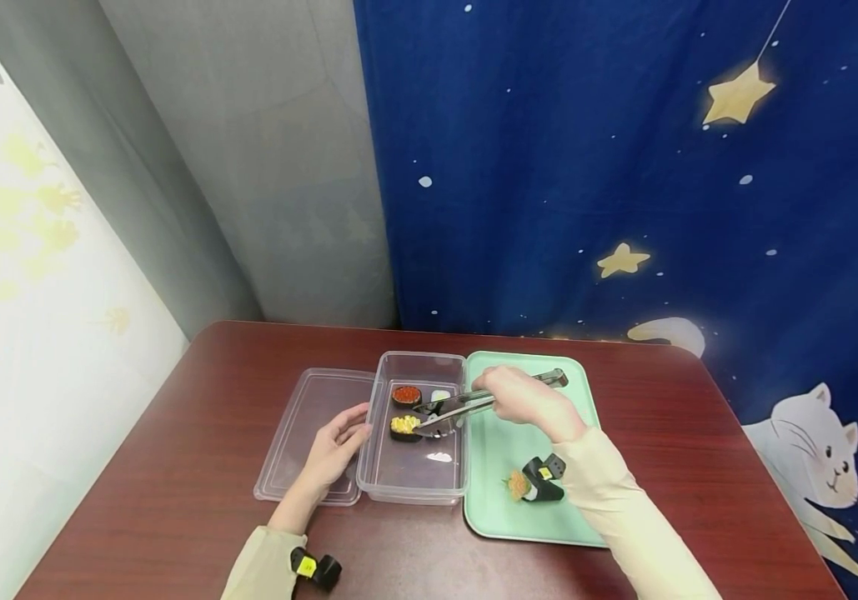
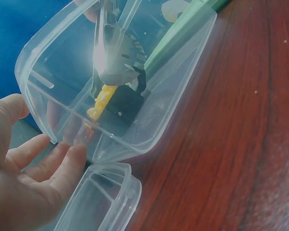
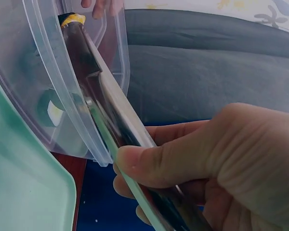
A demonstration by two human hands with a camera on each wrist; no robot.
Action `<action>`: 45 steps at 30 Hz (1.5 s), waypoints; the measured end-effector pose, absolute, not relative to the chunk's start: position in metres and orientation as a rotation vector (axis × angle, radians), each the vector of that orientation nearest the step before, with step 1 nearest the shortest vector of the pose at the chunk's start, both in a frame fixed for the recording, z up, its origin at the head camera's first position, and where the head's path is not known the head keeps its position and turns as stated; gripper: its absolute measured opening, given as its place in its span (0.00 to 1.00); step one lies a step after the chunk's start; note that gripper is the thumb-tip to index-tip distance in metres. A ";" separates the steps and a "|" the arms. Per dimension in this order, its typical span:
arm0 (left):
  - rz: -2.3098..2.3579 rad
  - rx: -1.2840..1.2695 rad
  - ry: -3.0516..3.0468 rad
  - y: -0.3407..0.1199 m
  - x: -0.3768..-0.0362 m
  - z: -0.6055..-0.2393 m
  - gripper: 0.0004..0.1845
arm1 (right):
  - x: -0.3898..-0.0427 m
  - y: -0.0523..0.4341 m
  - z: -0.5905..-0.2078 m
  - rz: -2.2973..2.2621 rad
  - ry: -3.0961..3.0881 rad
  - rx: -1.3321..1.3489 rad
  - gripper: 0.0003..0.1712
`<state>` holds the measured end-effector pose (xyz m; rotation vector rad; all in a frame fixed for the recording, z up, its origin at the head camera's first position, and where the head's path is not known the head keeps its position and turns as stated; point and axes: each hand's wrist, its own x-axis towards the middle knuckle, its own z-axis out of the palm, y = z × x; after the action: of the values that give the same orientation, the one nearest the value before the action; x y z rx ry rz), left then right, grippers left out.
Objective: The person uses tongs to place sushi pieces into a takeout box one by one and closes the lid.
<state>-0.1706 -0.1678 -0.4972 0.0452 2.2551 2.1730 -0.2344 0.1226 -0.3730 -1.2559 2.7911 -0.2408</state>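
Note:
My right hand [image 1: 532, 402] grips metal tongs [image 3: 111, 103], thumb on one side and fingers around the other. Their tips reach into a clear plastic container [image 1: 413, 493], right at a seaweed-wrapped sushi with a yellow corn-like topping [image 1: 404, 425]. In the left wrist view the tong head meets this yellow-topped sushi [image 2: 102, 100]; whether it is clasped, I cannot tell. Beside the container, my left hand [image 1: 338, 448] touches the left wall with extended fingertips, thumb near the rim. Also inside are a sushi with red roe [image 1: 406, 394] and a small white roll [image 1: 439, 395], partly behind the tongs.
A clear lid [image 1: 301, 433] lies left of the container, partly under my left hand. To the right, a pale green tray [image 1: 492, 504] carries a dark cone-shaped hand roll [image 1: 544, 492] with orange filling. Curtains hang behind the brown table [image 1: 196, 467].

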 end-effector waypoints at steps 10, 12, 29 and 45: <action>2.182 0.068 2.275 -0.168 -0.170 -0.497 0.23 | -0.234 0.112 -0.371 -0.154 2.792 -1.197 0.19; 2.185 0.066 2.267 -0.168 -0.170 -0.498 0.23 | -0.234 0.109 -0.370 -0.118 2.797 -1.195 0.18; 2.170 0.051 2.273 -0.169 -0.171 -0.500 0.25 | -0.227 0.101 -0.362 -0.017 2.813 -1.151 0.15; 2.206 0.045 2.233 -0.168 -0.170 -0.498 0.24 | -0.221 0.153 -0.362 -0.378 2.841 -1.169 0.24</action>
<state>-0.1705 -0.1679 -0.4984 0.0454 2.2327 2.2056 -0.2207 0.1532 -0.3618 -1.1695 2.8409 -0.3780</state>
